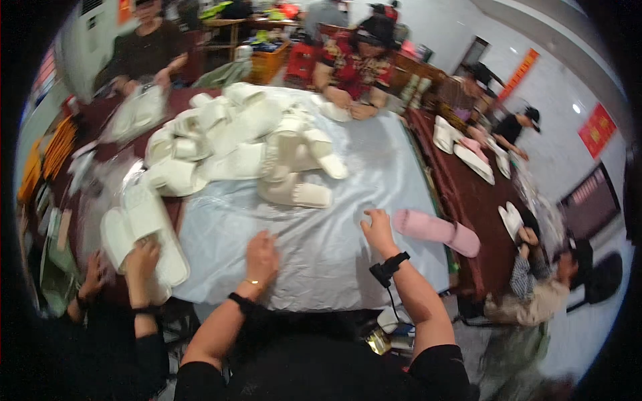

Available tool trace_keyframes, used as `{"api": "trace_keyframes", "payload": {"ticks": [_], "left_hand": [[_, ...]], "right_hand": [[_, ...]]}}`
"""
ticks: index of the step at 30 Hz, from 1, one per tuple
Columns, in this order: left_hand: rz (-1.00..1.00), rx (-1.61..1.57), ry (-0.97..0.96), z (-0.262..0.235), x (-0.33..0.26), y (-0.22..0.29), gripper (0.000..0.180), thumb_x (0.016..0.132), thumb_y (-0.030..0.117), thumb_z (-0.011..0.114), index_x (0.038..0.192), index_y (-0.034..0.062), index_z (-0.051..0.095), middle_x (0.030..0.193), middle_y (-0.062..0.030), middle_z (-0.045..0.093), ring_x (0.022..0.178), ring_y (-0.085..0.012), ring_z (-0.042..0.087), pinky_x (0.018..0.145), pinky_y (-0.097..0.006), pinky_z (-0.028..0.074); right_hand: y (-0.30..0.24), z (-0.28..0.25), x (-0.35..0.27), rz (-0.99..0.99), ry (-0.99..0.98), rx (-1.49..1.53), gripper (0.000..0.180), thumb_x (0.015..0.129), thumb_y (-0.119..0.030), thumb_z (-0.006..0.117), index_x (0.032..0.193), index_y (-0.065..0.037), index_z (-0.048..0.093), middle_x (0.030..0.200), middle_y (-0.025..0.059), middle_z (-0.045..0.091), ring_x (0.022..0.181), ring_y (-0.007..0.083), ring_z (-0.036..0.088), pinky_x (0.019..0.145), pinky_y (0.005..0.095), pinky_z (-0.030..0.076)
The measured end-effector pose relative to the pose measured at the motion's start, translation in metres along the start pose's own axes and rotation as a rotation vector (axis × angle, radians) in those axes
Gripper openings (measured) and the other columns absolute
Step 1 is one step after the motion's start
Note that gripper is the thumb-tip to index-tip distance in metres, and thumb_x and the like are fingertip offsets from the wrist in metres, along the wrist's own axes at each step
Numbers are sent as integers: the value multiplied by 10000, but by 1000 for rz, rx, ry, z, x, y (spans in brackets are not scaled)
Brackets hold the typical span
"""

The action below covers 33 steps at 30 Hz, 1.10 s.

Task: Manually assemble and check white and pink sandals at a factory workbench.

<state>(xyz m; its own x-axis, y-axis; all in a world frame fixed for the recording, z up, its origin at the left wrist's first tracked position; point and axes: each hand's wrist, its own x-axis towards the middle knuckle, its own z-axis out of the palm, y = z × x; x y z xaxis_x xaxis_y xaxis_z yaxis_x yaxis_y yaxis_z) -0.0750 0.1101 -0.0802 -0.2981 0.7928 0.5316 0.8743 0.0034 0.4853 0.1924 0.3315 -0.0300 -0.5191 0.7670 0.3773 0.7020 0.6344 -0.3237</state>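
I am remotely watching the right hand (378, 232), released and loosely bent, just left of the pink slipper (435, 230), which is lying right of centre; the left hand (262, 259), blurred, is hanging released over the blue sheet (217, 234) below centre; white slippers (244, 123) are lying heaped at upper centre.

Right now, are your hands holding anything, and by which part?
Nothing: the left hand and right hand look empty. The pink slipper lies beside the right hand.

Reddish banners (597, 130) hang on a pale wall (562, 127) (rather glossy).
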Motion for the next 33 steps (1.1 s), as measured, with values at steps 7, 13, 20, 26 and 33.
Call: {"api": "trace_keyframes", "payload": {"ticks": [7,13,20,26,33], "left_hand": [[-29,242,-103,-11,56,-40,632,755,205,648,1327,54,426,1411,-161,371,1293,-335,339,1056,-502,252],[-61,342,-328,-5,54,-77,538,808,273,624,1286,76,476,1388,-143,409,1295,-315,351,1029,-506,286],[97,246,-99,-18,34,-50,100,764,147,641,822,72,608,873,-81,579,846,-287,553,734,-400,458],[104,213,-127,-19,12,-28,52,739,116,616,763,76,593,801,-80,569,798,-285,554,691,-401,460],[80,191,-66,-22,2,-32,53,739,115,602,776,84,580,783,-77,562,787,-279,549,687,-399,446]], "right_hand": [[108,-66,-74,392,391,-401,518,717,-168,627,1207,-36,523,1193,198,509,1129,400,439,937,499,367],[139,-87,-75,607,-122,-190,550,716,-336,651,1187,-73,548,1271,162,482,1165,381,417,918,537,362],[51,-62,-62,326,1,44,258,719,-217,681,777,30,639,724,183,624,670,323,597,647,399,459],[-19,-42,-61,56,-158,314,181,770,-161,651,845,4,648,842,153,646,801,312,622,697,368,482],[83,-87,-63,199,-30,-459,175,747,-106,634,896,-15,640,994,164,615,955,341,572,828,425,456]]}}
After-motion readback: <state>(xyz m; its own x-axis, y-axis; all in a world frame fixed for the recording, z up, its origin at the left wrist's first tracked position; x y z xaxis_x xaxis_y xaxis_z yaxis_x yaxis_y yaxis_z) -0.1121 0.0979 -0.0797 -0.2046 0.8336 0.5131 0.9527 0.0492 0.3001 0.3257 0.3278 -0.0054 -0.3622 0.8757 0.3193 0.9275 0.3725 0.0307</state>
